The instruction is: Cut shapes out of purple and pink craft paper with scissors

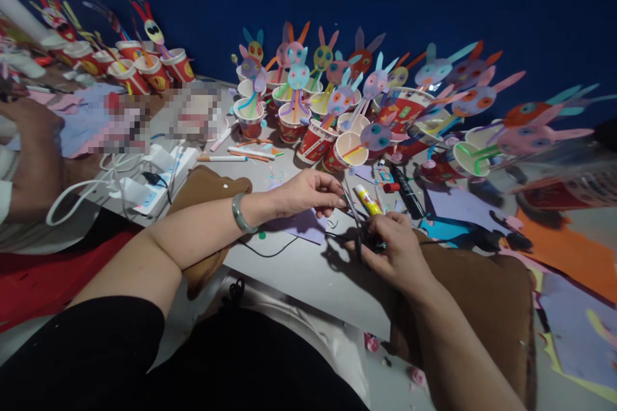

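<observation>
My right hand (395, 247) is wrapped round the handles of a pair of scissors (355, 215), whose blades point up and away from me. Close to the blades, my left hand (313, 194) has thumb and forefinger pinched together. Something small and dark may be between those fingertips, but I cannot make it out. Under the left hand lies a sheet of purple paper (311, 229). A yellow glue stick (367, 199) rests just beyond the right hand, with a black marker (409, 192) beside it.
Paper cups (315, 141) with paper rabbit heads crowd the table's back. Left are more cups (152, 70), a power strip (166, 180) with white cables, and another person's arm (36, 148). Brown pads (207, 189) lie under my forearms; orange paper (569, 250) is at right.
</observation>
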Demonstrator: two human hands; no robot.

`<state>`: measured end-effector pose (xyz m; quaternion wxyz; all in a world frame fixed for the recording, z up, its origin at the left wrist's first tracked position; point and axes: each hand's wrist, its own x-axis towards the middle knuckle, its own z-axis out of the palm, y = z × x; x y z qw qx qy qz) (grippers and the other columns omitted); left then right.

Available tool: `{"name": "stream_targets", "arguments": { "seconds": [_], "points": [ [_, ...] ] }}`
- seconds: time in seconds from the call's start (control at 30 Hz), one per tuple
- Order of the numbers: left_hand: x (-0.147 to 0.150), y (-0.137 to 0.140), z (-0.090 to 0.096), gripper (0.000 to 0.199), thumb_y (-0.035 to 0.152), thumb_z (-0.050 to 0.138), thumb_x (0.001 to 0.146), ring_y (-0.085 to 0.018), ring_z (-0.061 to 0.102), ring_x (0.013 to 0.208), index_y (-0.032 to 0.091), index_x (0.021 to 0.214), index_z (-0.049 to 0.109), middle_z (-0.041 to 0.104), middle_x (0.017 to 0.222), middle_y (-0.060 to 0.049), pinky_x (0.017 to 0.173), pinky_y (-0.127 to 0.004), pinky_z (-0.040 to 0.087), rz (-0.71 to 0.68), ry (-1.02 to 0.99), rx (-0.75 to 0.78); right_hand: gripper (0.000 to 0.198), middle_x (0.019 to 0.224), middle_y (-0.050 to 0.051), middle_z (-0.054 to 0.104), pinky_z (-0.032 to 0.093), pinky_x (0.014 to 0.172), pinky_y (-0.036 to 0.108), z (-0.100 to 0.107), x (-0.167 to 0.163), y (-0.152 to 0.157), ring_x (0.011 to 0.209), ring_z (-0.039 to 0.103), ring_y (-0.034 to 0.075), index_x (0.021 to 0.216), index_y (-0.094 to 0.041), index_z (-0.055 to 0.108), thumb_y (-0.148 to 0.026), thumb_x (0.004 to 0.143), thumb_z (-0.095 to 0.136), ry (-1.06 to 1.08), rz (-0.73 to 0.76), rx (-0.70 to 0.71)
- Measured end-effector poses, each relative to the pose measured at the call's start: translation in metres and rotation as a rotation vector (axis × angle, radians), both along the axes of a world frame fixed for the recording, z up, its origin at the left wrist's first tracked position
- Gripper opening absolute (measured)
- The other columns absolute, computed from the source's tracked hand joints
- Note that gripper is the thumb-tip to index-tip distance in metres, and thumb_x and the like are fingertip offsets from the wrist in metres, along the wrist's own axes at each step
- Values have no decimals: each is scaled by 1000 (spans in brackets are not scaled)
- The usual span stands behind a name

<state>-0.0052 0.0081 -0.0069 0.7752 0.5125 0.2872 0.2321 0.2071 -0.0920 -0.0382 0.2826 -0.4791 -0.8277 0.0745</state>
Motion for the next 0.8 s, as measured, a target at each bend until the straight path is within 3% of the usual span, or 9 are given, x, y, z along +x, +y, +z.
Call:
{"name": "stream_targets", "arguments": {
  "seconds": [0.5, 0.8],
  "points": [
    [-2, 2, -1, 21, 17, 78, 67, -4, 57, 47, 9, 77, 62, 62, 61, 4, 45, -16, 42, -36, -59, 25, 34, 61, -2, 56, 39, 71, 36, 5, 1, 0, 57, 49, 16, 69, -24, 39, -41, 84, 64, 26, -22, -63],
    [-3, 2, -1, 21, 18, 79, 69, -5, 56, 48, 8, 75, 61, 61, 60, 2, 46, -17, 42, -41, -46, 46, 34, 61, -4, 53, 38, 71, 36, 3, 1, 0, 55, 49, 15, 70, -24, 37, -39, 86, 63, 25, 8, -8]
  ]
}}
